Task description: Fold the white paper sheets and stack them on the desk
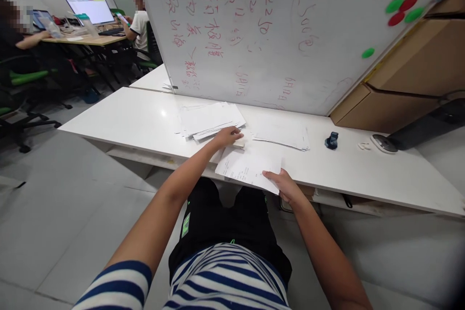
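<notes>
Head view: right hand [286,186] pinches printed sheet [241,164], long axis left-to-right; left hand's [228,136] grip unclear; cardboard boxes' [388,106] contents hidden.

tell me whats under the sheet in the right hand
The white table runs under the sheet, its edge visible either side; anything else beneath is covered.

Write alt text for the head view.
The right hand holds a printed sheet over the edge of a white desk, the left hand near the sheet. Two paper stacks lie beyond, before a whiteboard with red writing.
</notes>
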### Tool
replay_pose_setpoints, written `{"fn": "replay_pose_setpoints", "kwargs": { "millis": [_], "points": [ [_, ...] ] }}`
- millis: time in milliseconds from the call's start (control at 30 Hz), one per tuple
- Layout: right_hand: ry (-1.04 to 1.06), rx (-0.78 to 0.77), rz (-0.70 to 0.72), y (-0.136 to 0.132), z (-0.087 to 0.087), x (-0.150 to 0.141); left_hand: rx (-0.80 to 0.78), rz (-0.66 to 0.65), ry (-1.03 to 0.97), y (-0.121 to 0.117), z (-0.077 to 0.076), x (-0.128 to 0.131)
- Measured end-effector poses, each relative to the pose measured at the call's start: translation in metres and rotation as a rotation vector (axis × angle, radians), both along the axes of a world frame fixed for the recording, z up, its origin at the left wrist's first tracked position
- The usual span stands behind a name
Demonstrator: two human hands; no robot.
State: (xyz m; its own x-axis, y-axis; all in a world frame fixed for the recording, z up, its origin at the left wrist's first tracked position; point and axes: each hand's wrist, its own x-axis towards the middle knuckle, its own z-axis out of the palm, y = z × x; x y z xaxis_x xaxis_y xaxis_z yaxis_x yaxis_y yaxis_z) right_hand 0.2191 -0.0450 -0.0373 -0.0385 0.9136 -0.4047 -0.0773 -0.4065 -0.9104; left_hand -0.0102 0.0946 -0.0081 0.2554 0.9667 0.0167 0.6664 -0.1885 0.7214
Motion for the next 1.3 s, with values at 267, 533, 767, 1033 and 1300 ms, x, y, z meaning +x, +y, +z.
{"fn": "replay_pose_setpoints", "kwargs": {
  "millis": [267,533,767,1033,1300],
  "points": [
    [-0.120,-0.013,-0.044,-0.009,-0.002,0.053,0.312,0.296,-0.134,-0.097,-0.015,-0.040],
    [-0.325,-0.072,-0.341,-0.042,-0.013,0.116,0.331,0.369,0.422,-0.171,-0.085,-0.082],
    [-0.220,-0.185,-0.364,-0.052,-0.027,0.120,0.610,0.408,0.276,-0.145,-0.134,-0.080],
    [-0.195,-0.138,-0.350,-0.054,-0.029,0.120,0.862,0.433,0.202,-0.129,-0.162,-0.079],
    [-0.145,-0.059,-0.494,-0.048,-0.022,0.111,0.869,0.433,0.216,-0.124,-0.177,-0.084]
  ]
}}
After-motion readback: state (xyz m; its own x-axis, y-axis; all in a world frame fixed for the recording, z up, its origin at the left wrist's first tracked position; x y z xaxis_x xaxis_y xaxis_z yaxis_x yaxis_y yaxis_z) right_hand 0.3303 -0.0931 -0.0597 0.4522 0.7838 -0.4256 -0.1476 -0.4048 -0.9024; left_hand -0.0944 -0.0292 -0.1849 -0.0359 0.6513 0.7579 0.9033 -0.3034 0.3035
